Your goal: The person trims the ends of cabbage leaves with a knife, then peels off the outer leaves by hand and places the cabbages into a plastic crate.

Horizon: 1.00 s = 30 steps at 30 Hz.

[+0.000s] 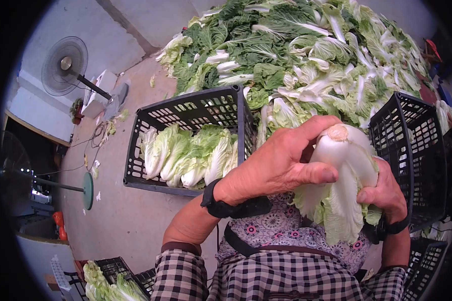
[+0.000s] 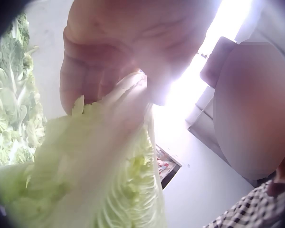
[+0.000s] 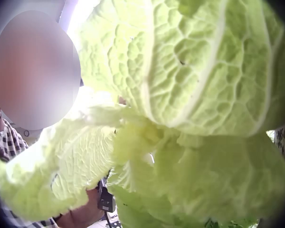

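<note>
A napa cabbage [image 1: 354,150] is held up in front of the body, its cut base [image 1: 337,132] facing up and its leaves hanging down. My left hand [image 1: 281,158] grips it near the base, thumb along a white outer stalk and fingers over the far side. From the other side my right hand [image 1: 388,188] holds the leafy part, thumb bent across the leaves. An outer leaf [image 1: 342,213] flares downward between the hands. In the left wrist view the left hand [image 2: 133,52] is at the top of a pale stalk. Cabbage leaves [image 3: 204,71] fill the right wrist view and hide the right fingers.
A black crate [image 1: 186,188] at left holds several trimmed cabbages [image 1: 186,155]. Another black crate [image 1: 412,150] stands at right. Behind lies a large heap of loose leaves [image 1: 306,55]. A fan [image 1: 65,63] stands at far left; more cabbages [image 1: 110,286] are at lower left.
</note>
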Each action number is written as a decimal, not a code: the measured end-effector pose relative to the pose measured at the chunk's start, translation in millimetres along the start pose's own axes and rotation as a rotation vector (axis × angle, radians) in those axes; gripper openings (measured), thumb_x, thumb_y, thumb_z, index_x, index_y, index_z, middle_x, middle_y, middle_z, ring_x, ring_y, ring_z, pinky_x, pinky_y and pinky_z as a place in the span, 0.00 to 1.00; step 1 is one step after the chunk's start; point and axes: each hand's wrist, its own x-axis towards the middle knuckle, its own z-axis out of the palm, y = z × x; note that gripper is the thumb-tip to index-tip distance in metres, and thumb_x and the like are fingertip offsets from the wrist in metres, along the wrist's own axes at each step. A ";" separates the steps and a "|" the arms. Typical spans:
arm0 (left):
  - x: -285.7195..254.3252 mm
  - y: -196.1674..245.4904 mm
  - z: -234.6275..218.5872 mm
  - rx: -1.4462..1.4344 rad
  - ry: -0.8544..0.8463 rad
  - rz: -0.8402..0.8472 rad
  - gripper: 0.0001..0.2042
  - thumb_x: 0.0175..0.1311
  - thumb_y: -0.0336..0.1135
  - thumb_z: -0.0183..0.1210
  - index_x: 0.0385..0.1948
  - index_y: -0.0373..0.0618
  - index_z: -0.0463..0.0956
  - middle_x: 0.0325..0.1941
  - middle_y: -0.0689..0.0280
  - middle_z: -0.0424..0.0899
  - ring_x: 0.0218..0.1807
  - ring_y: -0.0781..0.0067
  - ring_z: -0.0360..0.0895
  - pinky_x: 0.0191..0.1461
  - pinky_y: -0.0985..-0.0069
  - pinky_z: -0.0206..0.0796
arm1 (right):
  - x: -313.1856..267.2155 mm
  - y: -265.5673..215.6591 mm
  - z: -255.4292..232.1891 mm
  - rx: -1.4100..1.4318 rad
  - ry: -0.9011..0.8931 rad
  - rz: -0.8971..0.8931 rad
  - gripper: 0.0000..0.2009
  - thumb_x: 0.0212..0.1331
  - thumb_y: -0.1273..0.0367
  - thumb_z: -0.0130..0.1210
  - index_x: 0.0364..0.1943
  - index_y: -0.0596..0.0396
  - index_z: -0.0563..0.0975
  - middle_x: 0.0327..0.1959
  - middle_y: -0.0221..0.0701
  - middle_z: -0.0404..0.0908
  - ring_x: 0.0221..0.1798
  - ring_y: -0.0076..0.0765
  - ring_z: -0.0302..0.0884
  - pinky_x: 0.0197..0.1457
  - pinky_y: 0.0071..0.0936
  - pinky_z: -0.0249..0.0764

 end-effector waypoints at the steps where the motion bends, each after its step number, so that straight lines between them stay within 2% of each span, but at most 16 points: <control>1: 0.0 -1.1 -0.4 -0.018 -0.010 -0.021 0.40 0.49 0.56 0.65 0.59 0.38 0.61 0.53 0.60 0.74 0.55 0.68 0.72 0.59 0.71 0.64 | 0.1 0.2 1.5 0.022 0.023 -0.025 0.45 0.31 0.48 0.70 0.54 0.63 0.68 0.46 0.35 0.76 0.47 0.29 0.74 0.52 0.26 0.69; 4: 0.9 5.9 2.8 -0.173 0.067 -0.073 0.43 0.47 0.58 0.65 0.60 0.37 0.59 0.54 0.62 0.73 0.56 0.71 0.70 0.59 0.73 0.63 | -1.1 -2.0 10.6 0.149 0.072 -0.109 0.45 0.31 0.52 0.71 0.56 0.64 0.66 0.48 0.35 0.75 0.48 0.29 0.73 0.52 0.26 0.69; 7: 8.4 2.7 11.4 -0.360 0.173 0.082 0.39 0.49 0.58 0.64 0.56 0.39 0.63 0.47 0.63 0.74 0.49 0.73 0.73 0.52 0.73 0.67 | -3.7 -9.4 21.9 0.354 0.121 -0.178 0.46 0.30 0.57 0.73 0.58 0.65 0.63 0.50 0.36 0.73 0.49 0.30 0.72 0.54 0.26 0.68; 9: 14.1 0.4 16.5 -0.320 0.162 0.130 0.38 0.50 0.59 0.63 0.56 0.39 0.63 0.49 0.62 0.72 0.51 0.72 0.71 0.53 0.73 0.67 | -7.1 -6.2 23.9 0.434 0.207 -0.170 0.48 0.29 0.59 0.74 0.59 0.64 0.62 0.51 0.36 0.73 0.50 0.31 0.72 0.55 0.26 0.68; 10: 16.3 -0.4 16.7 -0.294 0.164 0.152 0.38 0.50 0.59 0.63 0.55 0.39 0.63 0.50 0.62 0.71 0.52 0.71 0.71 0.53 0.73 0.67 | -9.8 1.7 24.3 0.405 0.332 -0.289 0.42 0.36 0.57 0.72 0.56 0.66 0.65 0.50 0.37 0.73 0.50 0.31 0.72 0.53 0.26 0.69; 11: 16.2 -0.4 13.6 -0.265 0.170 0.174 0.37 0.50 0.59 0.63 0.55 0.39 0.64 0.51 0.62 0.70 0.53 0.71 0.70 0.53 0.74 0.67 | -14.3 6.8 18.7 0.364 0.438 -0.362 0.41 0.37 0.57 0.71 0.56 0.66 0.65 0.50 0.37 0.73 0.50 0.31 0.73 0.53 0.26 0.69; 12: 14.2 -3.8 6.7 -0.078 0.175 0.175 0.35 0.53 0.57 0.61 0.57 0.39 0.64 0.50 0.63 0.75 0.51 0.72 0.73 0.56 0.73 0.65 | -25.4 11.8 4.9 0.328 0.547 -0.402 0.41 0.37 0.57 0.71 0.56 0.66 0.65 0.50 0.37 0.73 0.50 0.31 0.73 0.53 0.26 0.69; 15: 0.9 -12.1 -36.4 0.039 0.306 0.113 0.26 0.59 0.50 0.58 0.53 0.39 0.68 0.46 0.62 0.77 0.47 0.72 0.76 0.51 0.75 0.69 | -72.2 33.3 -66.1 0.179 0.896 -0.447 0.39 0.39 0.58 0.70 0.56 0.66 0.66 0.50 0.38 0.73 0.50 0.32 0.73 0.53 0.26 0.70; 17: -22.0 -21.2 -80.9 0.125 0.468 0.025 0.20 0.63 0.44 0.55 0.50 0.39 0.71 0.44 0.62 0.79 0.44 0.74 0.77 0.47 0.77 0.71 | -118.4 51.6 -129.1 0.015 1.111 -0.410 0.38 0.40 0.58 0.69 0.55 0.66 0.66 0.50 0.38 0.74 0.49 0.32 0.73 0.53 0.26 0.70; 19: -53.1 -35.0 -128.7 0.214 0.580 -0.116 0.19 0.64 0.43 0.54 0.50 0.40 0.71 0.44 0.64 0.79 0.42 0.77 0.76 0.45 0.77 0.71 | -166.6 71.8 -187.6 -0.172 1.310 -0.314 0.37 0.42 0.58 0.68 0.55 0.66 0.67 0.50 0.38 0.74 0.49 0.32 0.73 0.52 0.27 0.70; 21: -89.3 -54.2 -168.4 0.338 0.661 -0.295 0.19 0.63 0.45 0.54 0.50 0.42 0.71 0.43 0.65 0.79 0.40 0.79 0.75 0.41 0.80 0.69 | -212.0 93.0 -240.4 -0.349 1.444 -0.153 0.36 0.43 0.58 0.68 0.55 0.66 0.67 0.50 0.39 0.74 0.49 0.32 0.73 0.52 0.27 0.70; 23: -127.1 -79.6 -202.8 0.414 0.657 -0.482 0.21 0.61 0.49 0.56 0.50 0.45 0.72 0.42 0.68 0.78 0.38 0.80 0.74 0.38 0.81 0.67 | -244.3 122.0 -279.6 -0.474 1.529 0.032 0.35 0.44 0.58 0.67 0.54 0.66 0.68 0.50 0.39 0.74 0.49 0.32 0.73 0.52 0.27 0.71; 26: -171.1 -112.9 -223.8 0.361 0.771 -0.678 0.22 0.57 0.49 0.58 0.48 0.44 0.73 0.36 0.70 0.77 0.34 0.79 0.73 0.34 0.81 0.66 | -272.4 179.8 -317.3 -0.486 1.513 0.279 0.34 0.46 0.58 0.66 0.54 0.67 0.68 0.50 0.39 0.74 0.49 0.33 0.73 0.52 0.27 0.71; 27: -178.6 -119.7 -223.8 0.354 0.773 -0.730 0.22 0.57 0.48 0.58 0.48 0.44 0.73 0.36 0.70 0.77 0.34 0.79 0.72 0.33 0.80 0.66 | -284.1 209.8 -331.4 -0.376 1.448 0.275 0.29 0.53 0.59 0.61 0.53 0.68 0.70 0.49 0.41 0.75 0.48 0.34 0.74 0.51 0.27 0.71; 29: -194.2 -129.3 -224.6 0.343 0.783 -0.835 0.22 0.57 0.48 0.58 0.48 0.44 0.73 0.36 0.70 0.77 0.32 0.80 0.71 0.32 0.79 0.65 | -278.4 233.5 -315.1 -0.324 1.563 0.250 0.30 0.53 0.59 0.61 0.54 0.69 0.68 0.50 0.42 0.75 0.48 0.34 0.74 0.50 0.27 0.72; 30: -199.4 -134.0 -226.9 0.357 0.755 -0.851 0.22 0.56 0.47 0.58 0.47 0.42 0.74 0.35 0.70 0.77 0.31 0.80 0.70 0.29 0.79 0.64 | -278.0 239.4 -312.5 -0.330 1.499 0.228 0.29 0.55 0.59 0.59 0.55 0.69 0.68 0.51 0.41 0.73 0.49 0.34 0.73 0.51 0.27 0.71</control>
